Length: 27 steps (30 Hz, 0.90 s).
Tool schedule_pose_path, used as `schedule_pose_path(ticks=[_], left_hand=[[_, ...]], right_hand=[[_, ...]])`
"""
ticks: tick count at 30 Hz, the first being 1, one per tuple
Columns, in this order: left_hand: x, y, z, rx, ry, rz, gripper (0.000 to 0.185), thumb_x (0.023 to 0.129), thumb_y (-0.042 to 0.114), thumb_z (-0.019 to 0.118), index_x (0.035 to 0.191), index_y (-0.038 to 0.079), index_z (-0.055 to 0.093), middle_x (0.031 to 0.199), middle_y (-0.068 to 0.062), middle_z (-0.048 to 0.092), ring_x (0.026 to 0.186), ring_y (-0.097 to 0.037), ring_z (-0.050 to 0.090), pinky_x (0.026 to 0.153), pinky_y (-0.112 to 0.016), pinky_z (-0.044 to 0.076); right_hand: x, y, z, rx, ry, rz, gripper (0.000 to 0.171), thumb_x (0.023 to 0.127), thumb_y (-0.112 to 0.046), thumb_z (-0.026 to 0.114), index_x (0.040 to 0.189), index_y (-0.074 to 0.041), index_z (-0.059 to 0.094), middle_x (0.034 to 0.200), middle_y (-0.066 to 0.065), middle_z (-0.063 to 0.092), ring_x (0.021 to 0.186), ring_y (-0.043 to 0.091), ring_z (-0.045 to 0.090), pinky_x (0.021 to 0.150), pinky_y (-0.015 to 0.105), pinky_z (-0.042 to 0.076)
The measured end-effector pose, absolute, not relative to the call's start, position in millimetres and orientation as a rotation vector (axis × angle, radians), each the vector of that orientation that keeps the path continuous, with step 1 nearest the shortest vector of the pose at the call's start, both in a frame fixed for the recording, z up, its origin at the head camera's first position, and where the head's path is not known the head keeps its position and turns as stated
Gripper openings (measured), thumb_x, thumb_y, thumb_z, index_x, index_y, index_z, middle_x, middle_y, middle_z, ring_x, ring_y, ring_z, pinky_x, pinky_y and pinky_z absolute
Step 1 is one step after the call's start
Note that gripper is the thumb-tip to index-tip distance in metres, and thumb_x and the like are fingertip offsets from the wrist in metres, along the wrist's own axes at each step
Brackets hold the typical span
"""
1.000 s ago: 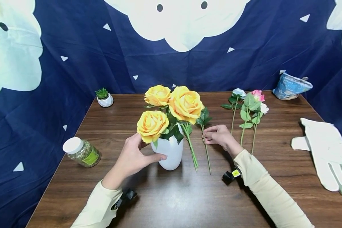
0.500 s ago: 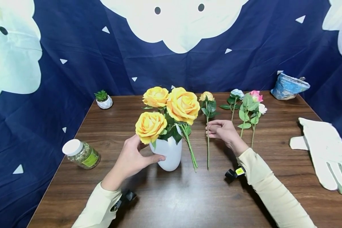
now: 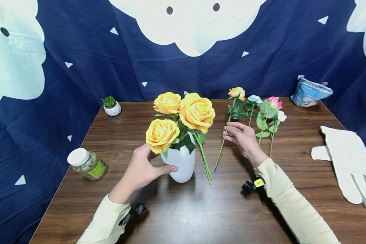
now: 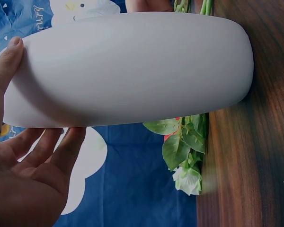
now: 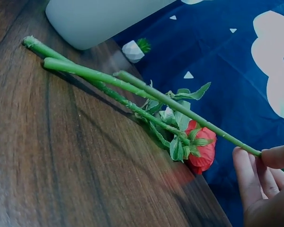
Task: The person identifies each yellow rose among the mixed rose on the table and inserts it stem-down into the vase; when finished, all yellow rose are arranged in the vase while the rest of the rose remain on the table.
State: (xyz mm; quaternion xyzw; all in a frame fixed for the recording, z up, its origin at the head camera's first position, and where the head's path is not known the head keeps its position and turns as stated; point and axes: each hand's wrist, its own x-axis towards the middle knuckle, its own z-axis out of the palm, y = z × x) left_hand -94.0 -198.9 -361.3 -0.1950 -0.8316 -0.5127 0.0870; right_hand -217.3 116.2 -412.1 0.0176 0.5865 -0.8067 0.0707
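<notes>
My left hand [image 3: 140, 169] grips the white vase [image 3: 183, 166], thumb across its near side; in the left wrist view the fingers reach round the far side of the vase [image 4: 132, 71]. Three large yellow roses [image 3: 197, 113] stand in it. To the right, my right hand [image 3: 244, 139] pinches the thin stem of a smaller yellow rose [image 3: 237, 93], its bloom leaning back and right. That stem [image 5: 194, 116] shows between thumb and fingers in the right wrist view. Below it lie two green stems [image 5: 90, 73] and a red rose [image 5: 203, 149] on the table.
A blue rose [image 3: 255, 99], a pink rose [image 3: 275, 102] and a white flower [image 3: 282, 116] lie right of my right hand. A white glove [image 3: 349, 162] and blue bag [image 3: 311, 94] are further right. At left stand a jar [image 3: 88, 163] and a potted succulent [image 3: 112, 105].
My right hand has moved right and slightly back with the small yellow rose. Its bloom has come out from behind the large roses and now tilts right. The left hand stays on the vase.
</notes>
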Motion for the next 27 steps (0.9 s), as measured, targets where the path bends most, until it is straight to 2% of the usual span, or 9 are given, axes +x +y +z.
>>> schedule_pose_path(ticks=[4, 11, 18, 27], left_hand=[[-94.1, -199.0, -361.3, -0.578, -2.481, -1.535, 0.079, 0.071, 0.003, 0.095, 0.141, 0.005, 0.058, 0.132, -0.010, 0.067, 0.124, -0.024, 0.063, 0.103, -0.038, 0.055], [-93.7, -198.6, -361.0, -0.577, -2.486, -1.532, 0.082, 0.070, 0.003, 0.095, 0.142, 0.005, 0.057, 0.133, -0.009, 0.067, 0.124, -0.023, 0.063, 0.103, -0.036, 0.054], [-94.2, -199.0, -361.5, -0.578, -2.483, -1.532, 0.080, 0.071, 0.004, 0.095, 0.142, 0.005, 0.058, 0.132, -0.010, 0.067, 0.123, -0.024, 0.064, 0.103, -0.039, 0.055], [-94.3, -198.9, -361.2, -0.583, -2.481, -1.543, 0.081, 0.071, 0.002, 0.095, 0.142, 0.005, 0.057, 0.133, -0.010, 0.066, 0.125, -0.024, 0.063, 0.103, -0.039, 0.054]], right_hand=[[-216.6, 117.5, -411.4, 0.063, 1.729, -2.490, 0.013, 0.102, 0.009, 0.051, 0.108, 0.002, 0.060, 0.080, -0.005, 0.075, 0.074, 0.008, 0.073, 0.072, 0.021, 0.062], [-217.9, 117.0, -411.4, 0.089, 1.673, -2.596, 0.027, 0.102, 0.011, 0.051, 0.095, -0.010, 0.066, 0.081, -0.003, 0.076, 0.074, 0.009, 0.073, 0.070, 0.020, 0.061], [-220.7, 117.6, -410.0, 0.125, 1.633, -2.703, 0.022, 0.103, 0.011, 0.050, 0.099, -0.007, 0.063, 0.081, -0.003, 0.075, 0.074, 0.009, 0.073, 0.071, 0.020, 0.061], [-223.2, 124.2, -404.3, 0.115, 1.514, -2.856, 0.026, 0.102, 0.012, 0.049, 0.090, -0.007, 0.061, 0.079, 0.001, 0.076, 0.074, 0.012, 0.073, 0.073, 0.024, 0.063]])
